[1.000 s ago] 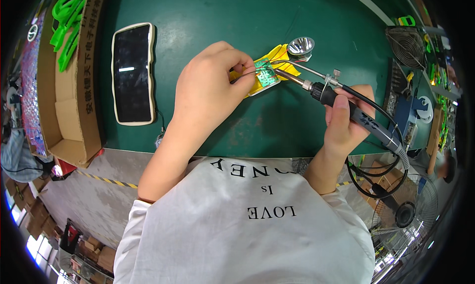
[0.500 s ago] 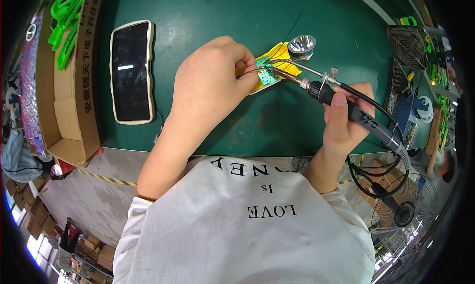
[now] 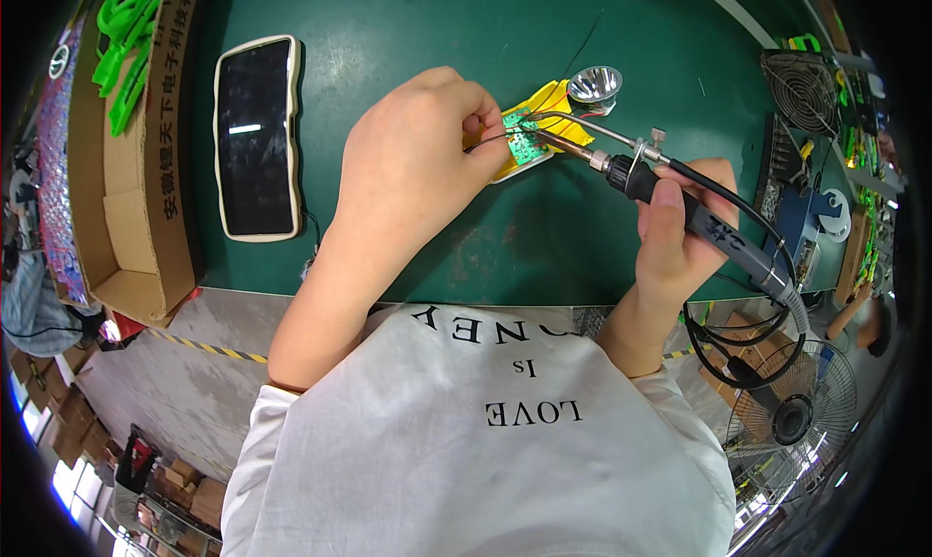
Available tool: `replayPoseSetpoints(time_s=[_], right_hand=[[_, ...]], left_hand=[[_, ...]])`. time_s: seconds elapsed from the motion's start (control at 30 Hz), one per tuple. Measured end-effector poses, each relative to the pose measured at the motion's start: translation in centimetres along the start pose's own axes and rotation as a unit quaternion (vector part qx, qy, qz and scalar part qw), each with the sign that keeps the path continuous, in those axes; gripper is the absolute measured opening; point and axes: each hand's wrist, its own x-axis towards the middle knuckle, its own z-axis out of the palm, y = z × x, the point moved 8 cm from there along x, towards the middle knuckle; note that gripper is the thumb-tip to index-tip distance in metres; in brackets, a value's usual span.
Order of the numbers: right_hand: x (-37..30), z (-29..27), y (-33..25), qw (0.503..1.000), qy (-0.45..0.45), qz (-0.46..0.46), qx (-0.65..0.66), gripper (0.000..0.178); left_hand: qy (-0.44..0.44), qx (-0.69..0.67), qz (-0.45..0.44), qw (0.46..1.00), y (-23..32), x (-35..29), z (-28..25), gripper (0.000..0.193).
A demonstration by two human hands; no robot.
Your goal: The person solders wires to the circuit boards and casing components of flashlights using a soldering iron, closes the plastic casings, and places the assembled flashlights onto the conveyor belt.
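Observation:
A small green circuit board (image 3: 525,149) sits in a yellow plastic housing (image 3: 553,98) on the green bench. My left hand (image 3: 427,145) pinches a thin dark wire (image 3: 487,141) whose far end lies over the board. In my right hand (image 3: 684,222) is a black soldering iron (image 3: 636,180), with a thin feed tube (image 3: 590,126) clamped along it. The iron's tip and the tube's end meet at the board, close to the wire; the exact contact is too small to tell. A round silver reflector (image 3: 594,89) rests against the housing's far right, with thin wires near it.
A phone in a cream case (image 3: 257,140) lies to the left. Beyond it stands a cardboard box (image 3: 126,227) with green plastic parts (image 3: 131,33). At the right are a square fan grille (image 3: 798,89) and a blue device (image 3: 798,229). A floor fan (image 3: 791,419) stands below the bench's right end.
Almost nothing has moved. The iron and my right hand have shifted very slightly, and both hands keep their grip at the board.

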Motion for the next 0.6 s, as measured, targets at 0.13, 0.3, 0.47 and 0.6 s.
replayPoseSetpoints(time_s=[0.13,0.3,0.47,0.6], right_hand=[[0.0,0.02,0.05,1.0,-0.004,0.004,-0.004,0.012],[0.01,0.1,-0.06,1.0,-0.003,0.002,-0.013,0.012],[-0.03,0.25,-0.28,1.0,-0.005,-0.001,-0.011,0.012],[-0.07,0.22,-0.31,1.0,-0.002,-0.004,-0.013,0.012]], left_hand=[[-0.003,0.0,0.005,1.0,0.02,0.03,0.04,0.006],[0.0,-0.002,0.011,1.0,-0.03,0.05,0.01,0.006],[0.0,0.005,0.01,1.0,-0.06,0.1,0.0,0.006],[0.001,-0.002,0.012,1.0,-0.12,0.1,0.0,0.006]])
